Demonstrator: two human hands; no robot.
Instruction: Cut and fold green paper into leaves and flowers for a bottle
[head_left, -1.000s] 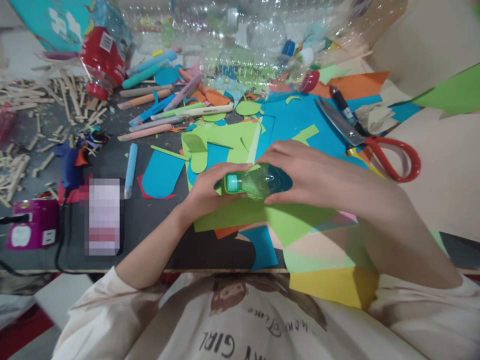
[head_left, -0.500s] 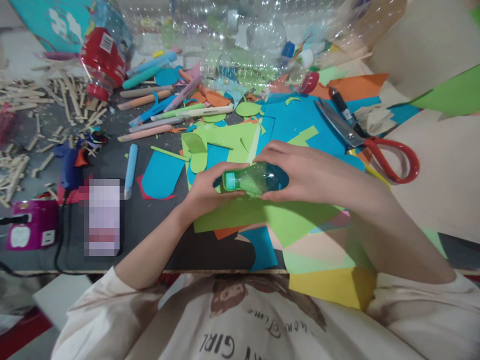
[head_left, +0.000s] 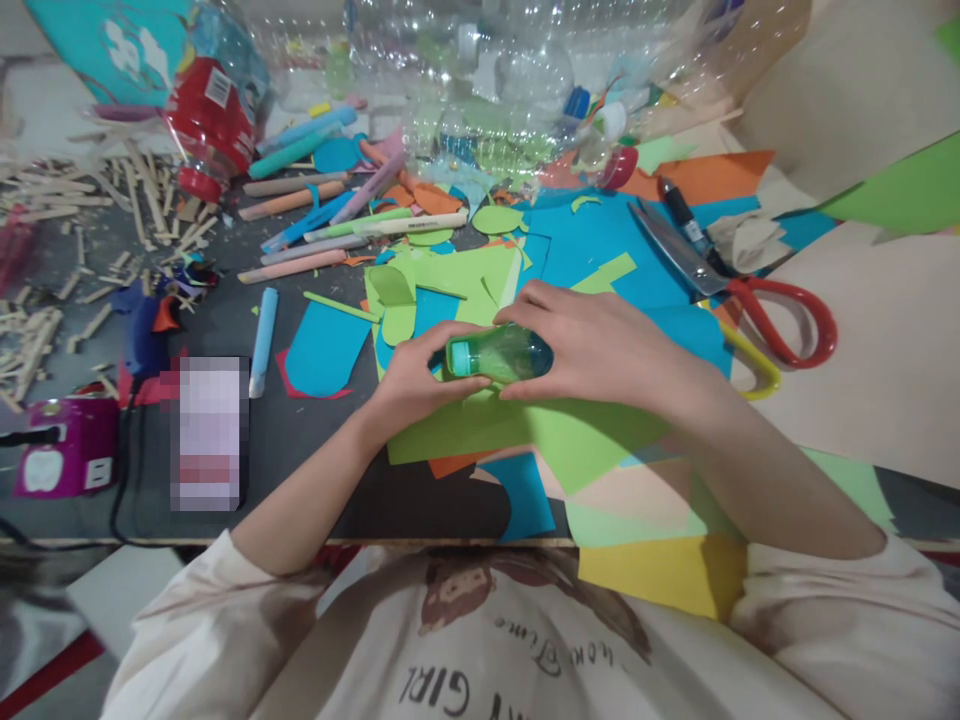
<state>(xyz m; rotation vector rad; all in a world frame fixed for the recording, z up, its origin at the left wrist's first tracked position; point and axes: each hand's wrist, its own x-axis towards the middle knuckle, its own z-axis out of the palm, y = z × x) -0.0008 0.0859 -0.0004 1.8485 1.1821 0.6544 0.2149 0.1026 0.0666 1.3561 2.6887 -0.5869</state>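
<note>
A small clear plastic bottle [head_left: 501, 355] with a green cap lies sideways over a light green paper sheet [head_left: 480, 425], cap to the left. My right hand [head_left: 600, 345] is wrapped round its body from the right. My left hand [head_left: 416, 375] grips it from below near the cap, thumb over the top. Both hands are closed on the bottle above the dark table [head_left: 300, 460].
Red-handled scissors [head_left: 750, 285] lie to the right on blue paper [head_left: 600, 235]. Coloured markers [head_left: 330, 215], paper scraps and clear bottles [head_left: 465, 90] crowd the back. Wooden sticks [head_left: 90, 230], a blue glue gun [head_left: 142, 330], a pink box [head_left: 64, 445] and a blurred-out object [head_left: 208, 432] are left.
Both hands and the bottle have shifted slightly up and left. My right hand has closed further round the bottle's body.
</note>
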